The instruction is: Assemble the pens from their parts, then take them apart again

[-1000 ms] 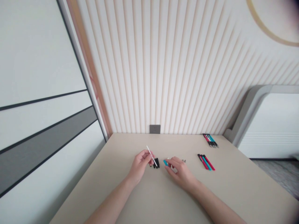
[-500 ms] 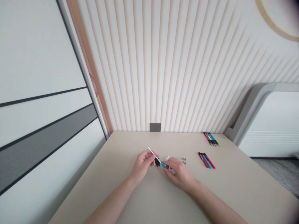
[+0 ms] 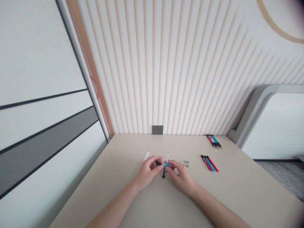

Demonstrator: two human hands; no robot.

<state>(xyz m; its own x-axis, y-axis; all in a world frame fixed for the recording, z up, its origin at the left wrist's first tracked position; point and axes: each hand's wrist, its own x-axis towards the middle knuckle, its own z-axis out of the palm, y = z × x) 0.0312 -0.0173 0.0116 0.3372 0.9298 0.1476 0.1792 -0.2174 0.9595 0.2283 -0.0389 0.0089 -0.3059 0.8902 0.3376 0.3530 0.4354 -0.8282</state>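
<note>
Here, the right hand (image 3: 180, 171) pinches a slim blue-and-black pen barrel (image 3: 166, 164) mid-worktop (image 3: 152, 202), its thin white refill (image 3: 167, 155) projecting far — a light, steady hold suits. The left hand's (image 3: 146, 171) fingers curl beside something small and black (image 3: 158, 163) — gripped or not, I cannot tell.

Soft, fairly bright light spreads evenly, its source unclear; cabinet (image 3: 45, 114) dims toward its foot at 8 o'clock; faint shadow edges headboard (image 3: 277, 120) at 3 o'clock; wide-angle stretch fans the ribs (image 3: 161, 66), smearing them toward 2 o'clock; edges darken at 2 and 4 o'clock; pen (image 3: 166, 164) toward 5 o'clock slightly soft
</note>
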